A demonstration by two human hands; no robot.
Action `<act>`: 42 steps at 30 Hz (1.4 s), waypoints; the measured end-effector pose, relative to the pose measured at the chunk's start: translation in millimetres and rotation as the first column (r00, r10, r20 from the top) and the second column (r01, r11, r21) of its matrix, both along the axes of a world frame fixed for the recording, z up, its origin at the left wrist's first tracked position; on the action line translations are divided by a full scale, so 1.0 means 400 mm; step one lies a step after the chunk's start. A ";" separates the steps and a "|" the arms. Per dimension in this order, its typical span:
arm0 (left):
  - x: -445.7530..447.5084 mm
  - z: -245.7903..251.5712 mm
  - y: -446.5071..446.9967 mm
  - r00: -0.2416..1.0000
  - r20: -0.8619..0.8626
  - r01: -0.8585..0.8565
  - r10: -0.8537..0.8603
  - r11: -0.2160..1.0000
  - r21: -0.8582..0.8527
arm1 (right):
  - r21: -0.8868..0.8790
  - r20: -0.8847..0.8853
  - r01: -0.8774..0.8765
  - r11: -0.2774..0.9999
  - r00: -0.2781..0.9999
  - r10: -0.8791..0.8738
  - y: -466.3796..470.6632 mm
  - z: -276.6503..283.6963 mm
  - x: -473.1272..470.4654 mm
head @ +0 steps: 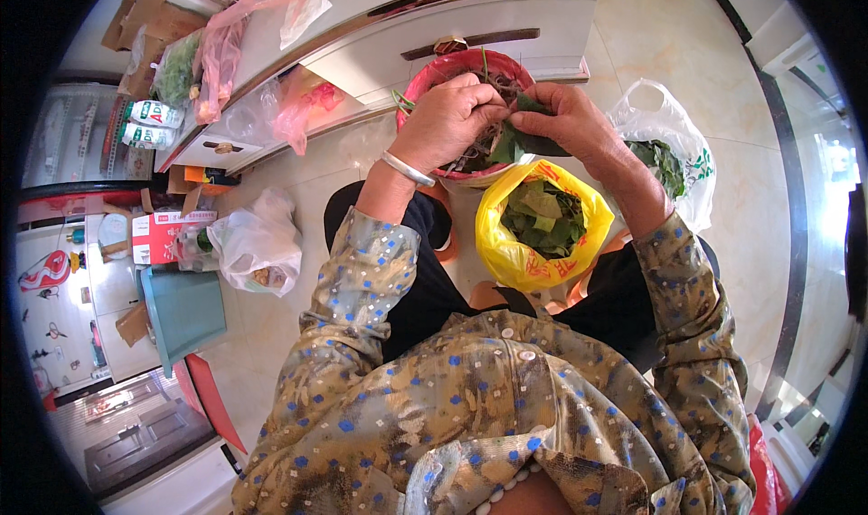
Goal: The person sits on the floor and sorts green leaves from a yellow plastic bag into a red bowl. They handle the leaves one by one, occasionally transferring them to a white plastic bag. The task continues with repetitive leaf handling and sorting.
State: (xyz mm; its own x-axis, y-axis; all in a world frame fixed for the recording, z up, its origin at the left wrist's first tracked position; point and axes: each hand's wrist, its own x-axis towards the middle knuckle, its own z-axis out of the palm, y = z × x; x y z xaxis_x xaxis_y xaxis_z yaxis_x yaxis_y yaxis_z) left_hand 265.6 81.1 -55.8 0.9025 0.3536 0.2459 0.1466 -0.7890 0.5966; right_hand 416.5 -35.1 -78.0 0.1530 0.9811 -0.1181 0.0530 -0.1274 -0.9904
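Note:
My left hand, with a silver bangle on the wrist, is pinched over a bucket lined with a red plastic bag. It seems to grip a thin stem, mostly hidden by the fingers. Close beside it, my right hand holds green leaves between thumb and fingers. Brownish stems lie inside the bucket beneath both hands. Nearer to me, between my legs, an upright yellow plastic bag stands with its mouth wide, holding picked green leaves.
A white plastic bag with more leaves sits to the right. A white drawer cabinet rises behind the bucket. On the left are another white bag, a blue-green bin and a red-and-white carton.

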 end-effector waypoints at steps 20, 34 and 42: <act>0.009 0.011 0.000 0.989 0.139 0.025 0.051 0.868 -0.496 | -0.024 -0.385 0.141 0.990 0.912 -0.139 -0.025 0.013 0.012; 0.026 -0.013 -0.002 0.996 0.035 -0.075 0.087 0.962 -0.262 | -0.053 -0.135 0.127 0.990 0.982 -0.133 -0.015 -0.006 -0.007; 0.038 0.026 -0.050 0.959 0.171 -0.117 0.228 0.862 -0.493 | -0.103 0.910 0.386 0.917 0.410 -0.071 -0.007 -0.098 0.074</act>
State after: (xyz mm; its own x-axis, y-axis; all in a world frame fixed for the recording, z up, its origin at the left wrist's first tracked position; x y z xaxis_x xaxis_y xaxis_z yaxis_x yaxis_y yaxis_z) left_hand 280.7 61.0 -45.2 0.7597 0.6221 0.1895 0.0781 -0.3766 0.9231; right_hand 446.0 -38.1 -117.1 0.5394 0.8420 -0.0094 0.7909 -0.5104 -0.3375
